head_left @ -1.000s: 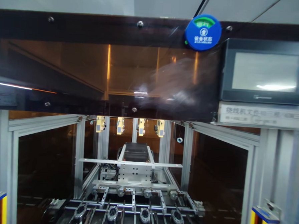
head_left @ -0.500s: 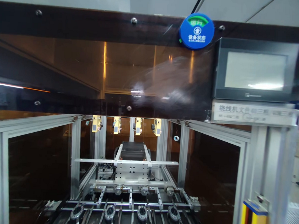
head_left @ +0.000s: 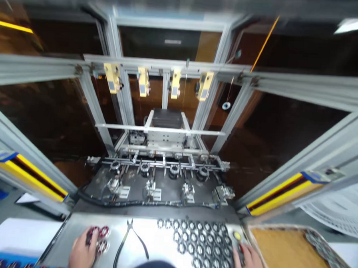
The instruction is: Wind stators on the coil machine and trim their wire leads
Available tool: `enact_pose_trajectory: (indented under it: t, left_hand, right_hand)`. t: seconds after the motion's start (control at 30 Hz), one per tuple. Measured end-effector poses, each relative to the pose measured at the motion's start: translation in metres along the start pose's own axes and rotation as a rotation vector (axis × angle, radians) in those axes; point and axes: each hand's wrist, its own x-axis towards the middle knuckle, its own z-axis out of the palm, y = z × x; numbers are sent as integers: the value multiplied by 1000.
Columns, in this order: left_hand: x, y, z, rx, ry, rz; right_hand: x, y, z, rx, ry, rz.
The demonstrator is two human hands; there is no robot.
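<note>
My left hand [head_left: 82, 252] is at the left of a metal worktop [head_left: 144, 232], its fingers closed around a dark, red-edged ring part [head_left: 88, 237]. Right beside it lie other red ring-shaped cores [head_left: 104, 231]. My right hand [head_left: 249, 265] is at the worktop's right edge, thumb and fingers apart, by a red button [head_left: 241, 247] and a yellow button [head_left: 237, 235]. Whether a fingertip presses the red button is blurred. To the left of that hand stand rows of grey ring-shaped cores [head_left: 201, 238]. Between my hands lie cutting pliers [head_left: 129, 226] with dark handles.
Beyond the worktop is a machine bed with several ring cores in fixtures [head_left: 145, 169] and clamps [head_left: 188, 190]. Yellow light-curtain posts [head_left: 35, 176] flank the opening. A tray lined with brown board [head_left: 292, 256] is at right, a blue tray [head_left: 13, 257] at lower left.
The view has tilted down from the machine's upper panel and screen to the worktop. Both hands, the pliers and the loose ring cores have come into view.
</note>
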Motion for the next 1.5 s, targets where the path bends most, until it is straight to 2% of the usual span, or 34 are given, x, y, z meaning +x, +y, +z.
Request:
enact_pose_trajectory:
  t: [0.1, 0.23, 0.4, 1.03, 1.5]
  left_hand:
    - [-7, -15, 7, 27, -23, 2]
    - [-6, -15, 7, 36, 4, 8]
    - [-7, -10, 4, 31, 37, 31]
    - [-7, -12, 6, 34, 82, 77]
    - [-7, -11, 5, 32, 69, 69]
  right_hand:
    - [-13, 10, 13, -59, -74, 16]
    - [-20, 14, 21, -84, -105, -4]
    - [-23, 15, 20, -91, -99, -44]
    - [-20, 10, 21, -87, -37, -114]
    - [-19, 8, 17, -85, -78, -109]
